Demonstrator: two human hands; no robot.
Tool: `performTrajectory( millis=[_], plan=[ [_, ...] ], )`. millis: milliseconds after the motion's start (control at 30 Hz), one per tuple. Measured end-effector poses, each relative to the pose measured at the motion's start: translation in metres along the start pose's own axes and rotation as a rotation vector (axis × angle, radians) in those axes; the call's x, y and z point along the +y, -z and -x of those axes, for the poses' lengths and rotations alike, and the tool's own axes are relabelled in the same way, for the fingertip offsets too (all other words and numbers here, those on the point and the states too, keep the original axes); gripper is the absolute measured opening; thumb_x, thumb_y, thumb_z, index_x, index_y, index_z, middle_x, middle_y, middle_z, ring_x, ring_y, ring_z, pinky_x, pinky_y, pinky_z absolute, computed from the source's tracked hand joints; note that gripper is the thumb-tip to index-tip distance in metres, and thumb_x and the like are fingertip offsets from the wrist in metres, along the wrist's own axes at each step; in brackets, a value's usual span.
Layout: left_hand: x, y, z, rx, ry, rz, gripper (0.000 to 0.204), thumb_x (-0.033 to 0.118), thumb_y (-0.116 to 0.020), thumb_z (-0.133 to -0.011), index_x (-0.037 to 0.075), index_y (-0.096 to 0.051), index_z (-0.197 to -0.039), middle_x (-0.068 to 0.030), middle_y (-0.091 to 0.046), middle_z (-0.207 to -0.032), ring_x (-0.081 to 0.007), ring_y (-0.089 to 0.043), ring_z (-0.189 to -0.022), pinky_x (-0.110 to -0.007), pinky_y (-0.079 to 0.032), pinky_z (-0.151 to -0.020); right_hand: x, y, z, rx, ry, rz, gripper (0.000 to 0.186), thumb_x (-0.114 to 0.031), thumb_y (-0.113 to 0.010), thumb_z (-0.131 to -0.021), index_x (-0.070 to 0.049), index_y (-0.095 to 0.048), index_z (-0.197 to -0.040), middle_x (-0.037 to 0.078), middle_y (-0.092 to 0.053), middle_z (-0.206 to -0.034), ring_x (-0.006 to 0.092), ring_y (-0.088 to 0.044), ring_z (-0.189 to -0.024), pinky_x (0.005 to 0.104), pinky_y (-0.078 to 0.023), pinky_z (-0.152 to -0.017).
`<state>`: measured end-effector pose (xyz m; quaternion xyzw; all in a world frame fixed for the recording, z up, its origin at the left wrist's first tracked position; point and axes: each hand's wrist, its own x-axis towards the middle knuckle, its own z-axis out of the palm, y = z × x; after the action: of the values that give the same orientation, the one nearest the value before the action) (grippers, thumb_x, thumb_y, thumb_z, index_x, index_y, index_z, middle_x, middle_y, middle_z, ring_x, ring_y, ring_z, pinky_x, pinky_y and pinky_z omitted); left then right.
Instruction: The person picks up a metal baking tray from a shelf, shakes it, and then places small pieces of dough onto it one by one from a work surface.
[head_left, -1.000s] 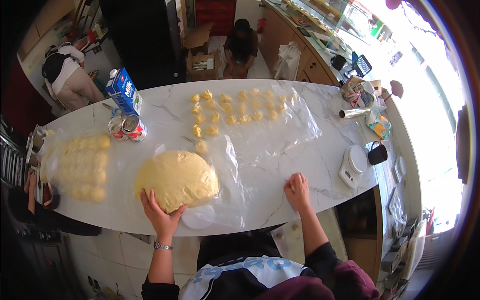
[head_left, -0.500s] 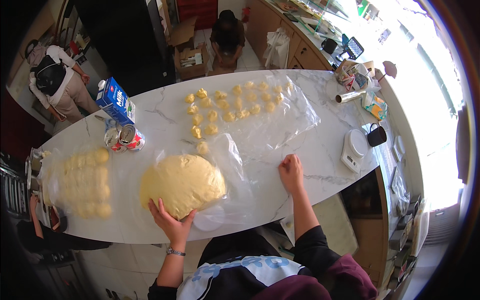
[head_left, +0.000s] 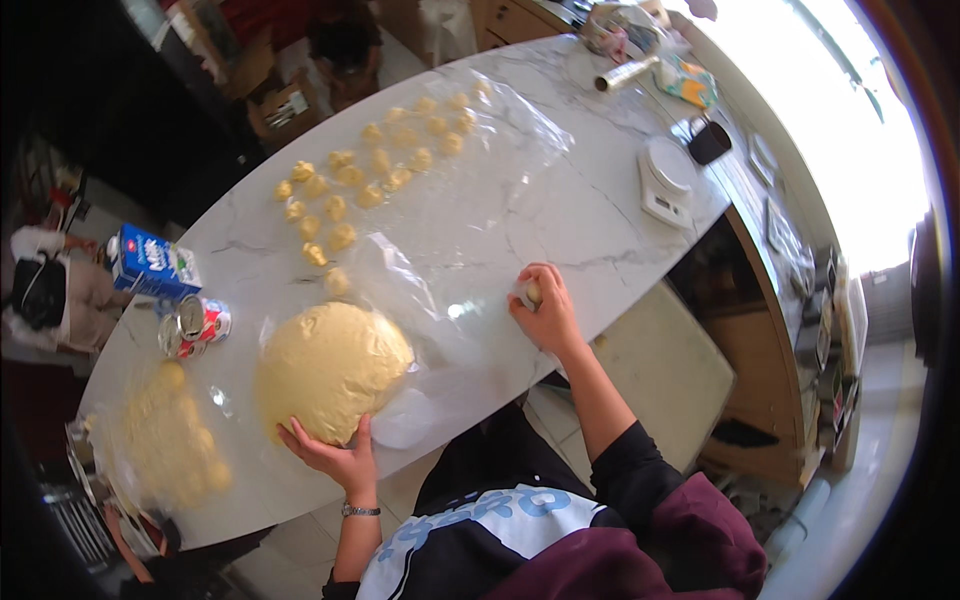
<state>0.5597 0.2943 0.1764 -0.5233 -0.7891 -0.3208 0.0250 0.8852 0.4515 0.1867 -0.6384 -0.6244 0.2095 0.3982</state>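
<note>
A large yellow dough mound (head_left: 335,365) lies on the table with clear plastic sheeting (head_left: 400,285) around it. Against its near edge rests my left hand (head_left: 335,460), fingers spread. To the right, low over the marble, my right hand (head_left: 548,310) is closed around a small pale dough piece (head_left: 533,292), which shows between thumb and fingers. One small dough lump (head_left: 336,282) sits just beyond the mound. Farther back, several yellow lumps (head_left: 348,175) stand in loose rows, some of them on or under clear plastic. Several smooth dough balls (head_left: 170,440) lie under plastic at the left.
On the left stand a blue milk carton (head_left: 152,262) and opened cans (head_left: 203,318). A white kitchen scale (head_left: 665,180), a dark mug (head_left: 708,140) and a foil roll (head_left: 627,73) are at the right. A person (head_left: 345,55) is low beyond the table; another (head_left: 60,290) stands at left.
The view has turned and shifted, so the table sits tilted. My right hand has turned, and a small dough piece now shows in it. My left hand stays on the mound.
</note>
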Motion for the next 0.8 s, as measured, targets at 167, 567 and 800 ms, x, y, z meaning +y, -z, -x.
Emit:
performTrajectory(
  millis=[167, 567, 800],
  plan=[
    [0.007, -0.007, -0.004, 0.016, -0.048, -0.008, 0.100, 0.047, -0.075, -0.075, 0.002, -0.020, -0.146, -0.0267, -0.018, -0.149, -0.0425, -0.016, -0.139, -0.055, -0.018, -0.111, 0.007, 0.042, 0.006, -0.077, -0.038, -0.053, 0.053, -0.005, -0.072, -0.076, -0.008, -0.051, -0.125, 0.008, -0.061, -0.106, 0.0244, -0.060, -0.097, 0.0346, -0.048, -0.090],
    [-0.022, -0.011, 0.000, 0.099, -0.176, -0.227, 0.086, 0.035, -0.070, -0.084, -0.002, -0.021, -0.144, -0.0255, -0.027, -0.145, -0.0405, -0.031, -0.133, -0.049, -0.028, -0.109, 0.264, 0.210, 0.073, 0.409, -0.716, -0.852, 0.044, -0.011, -0.063, -0.085, -0.003, -0.053, -0.127, 0.011, -0.064, -0.110, 0.0179, -0.062, -0.099, 0.0307, -0.050, -0.086],
    [-0.017, -0.010, -0.003, 0.016, -0.069, -0.187, 0.080, 0.025, -0.067, -0.087, 0.000, -0.018, -0.146, -0.0240, -0.026, -0.146, -0.0382, -0.033, -0.132, -0.047, -0.032, -0.109, 0.391, 0.153, 0.040, 0.266, -0.683, 0.134, 0.043, -0.013, -0.072, -0.073, -0.005, -0.060, -0.114, 0.013, -0.067, -0.104, 0.0257, -0.065, -0.092, 0.0350, -0.053, -0.080]
  ],
)
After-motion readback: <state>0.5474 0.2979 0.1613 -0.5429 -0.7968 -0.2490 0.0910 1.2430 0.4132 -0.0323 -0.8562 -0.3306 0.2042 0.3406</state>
